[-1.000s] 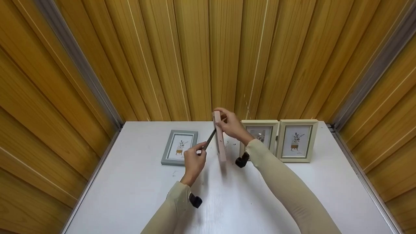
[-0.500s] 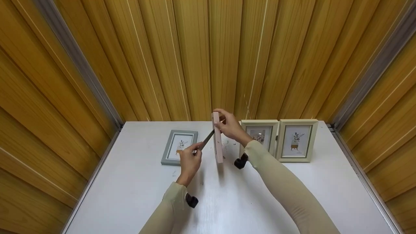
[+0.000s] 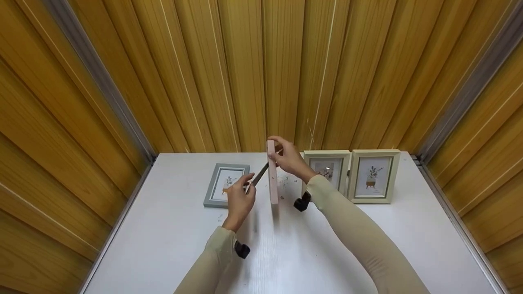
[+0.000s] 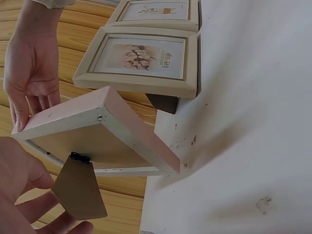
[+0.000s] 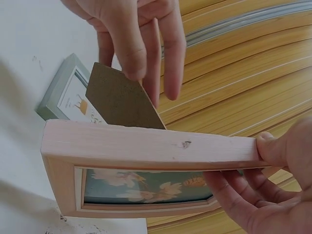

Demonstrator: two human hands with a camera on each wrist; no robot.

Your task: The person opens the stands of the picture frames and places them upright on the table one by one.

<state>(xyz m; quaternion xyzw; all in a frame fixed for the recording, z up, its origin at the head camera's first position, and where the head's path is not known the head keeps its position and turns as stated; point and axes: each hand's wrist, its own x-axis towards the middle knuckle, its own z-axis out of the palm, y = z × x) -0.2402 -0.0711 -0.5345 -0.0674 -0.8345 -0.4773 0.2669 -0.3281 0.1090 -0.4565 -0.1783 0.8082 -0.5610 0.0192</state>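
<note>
Head view: the left hand [image 3: 240,202], fingers loosely spread, has its thumb touching the flat brown stand [image 5: 124,97] of a pink rectangular picture frame [image 3: 273,179]. Farther out, the right hand [image 3: 292,159] pinches that frame's upper end. Past the left hand sits a grey-blue frame [image 3: 224,185]; right of the right hand, two cream frames [image 3: 372,177].

In the left wrist view, lettering on the flower print [image 4: 132,57] in the nearer cream frame [image 4: 134,84] reads "free style"; the adjoining line is illegible. Fine script on the plant prints [image 3: 371,177], in the grey-green frame [image 3: 211,183] and other cream frame [image 3: 392,175], is unreadable.
</note>
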